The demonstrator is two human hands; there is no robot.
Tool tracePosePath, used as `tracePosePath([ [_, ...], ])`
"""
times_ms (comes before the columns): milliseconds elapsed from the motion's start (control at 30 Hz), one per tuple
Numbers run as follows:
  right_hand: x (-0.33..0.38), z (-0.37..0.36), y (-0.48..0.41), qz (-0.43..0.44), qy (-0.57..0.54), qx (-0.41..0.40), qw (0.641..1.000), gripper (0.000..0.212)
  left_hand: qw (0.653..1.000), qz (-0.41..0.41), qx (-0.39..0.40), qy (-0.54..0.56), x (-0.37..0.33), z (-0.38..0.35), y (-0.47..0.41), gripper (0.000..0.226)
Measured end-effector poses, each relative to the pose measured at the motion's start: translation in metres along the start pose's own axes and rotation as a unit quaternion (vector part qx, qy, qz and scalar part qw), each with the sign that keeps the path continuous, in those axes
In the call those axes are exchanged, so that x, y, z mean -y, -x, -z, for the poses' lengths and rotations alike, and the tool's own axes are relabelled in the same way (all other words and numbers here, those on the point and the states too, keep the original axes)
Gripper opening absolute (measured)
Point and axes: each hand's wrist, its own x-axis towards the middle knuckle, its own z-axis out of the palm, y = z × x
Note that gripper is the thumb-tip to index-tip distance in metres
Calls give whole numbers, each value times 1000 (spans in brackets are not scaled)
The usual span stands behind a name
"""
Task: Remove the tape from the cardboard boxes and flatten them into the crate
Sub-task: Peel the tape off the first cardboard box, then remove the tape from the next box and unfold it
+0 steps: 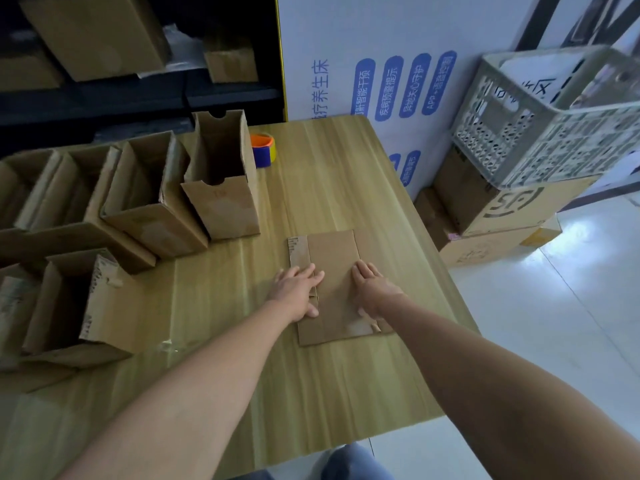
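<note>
A light wood-grain tabletop (346, 174) carries a flattened box (334, 258) lying near its right edge. Open boxes (152, 209) stand crowded along the left side, the tall box (225, 202) innermost. A tape roll (264, 150) sits just behind it.

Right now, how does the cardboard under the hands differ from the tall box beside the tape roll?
The flattened box lies collapsed on the table, pressed by the left hand and right hand; the tall box stands upright, open-topped and untouched. The flattened box sits near the person; the tall box stands farther back, beside the tape roll. Both are brown cardboard.
</note>
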Motion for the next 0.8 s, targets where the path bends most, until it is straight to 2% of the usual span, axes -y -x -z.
tracePosePath([
  [200, -20, 16, -12, -13, 17, -24, 999, 88, 999, 10, -17, 42, -16, 10, -22, 87],
  [333, -15, 16, 6, -23, 31, -81, 996, 67, 994, 5, -48, 102, -25, 8, -8, 74],
  [433, 0, 28, 23, -17, 60, -137, 989, 48, 981, 6, -116, 157, -20, 18, 15, 60],
  [567, 46, 56, 44, 40, 46, -197, 979, 36, 963, 0, -211, 170, 11, 50, 53, 45],
  [667, 101, 75, 57, 95, -7, -203, 974, 38, 951, -10, -267, 155, 45, 78, 87, 41],
  [800, 190, 88, 69, 172, -21, -216, 961, 45, 936, -1, -327, 133, 100, 100, 141, 36],
])
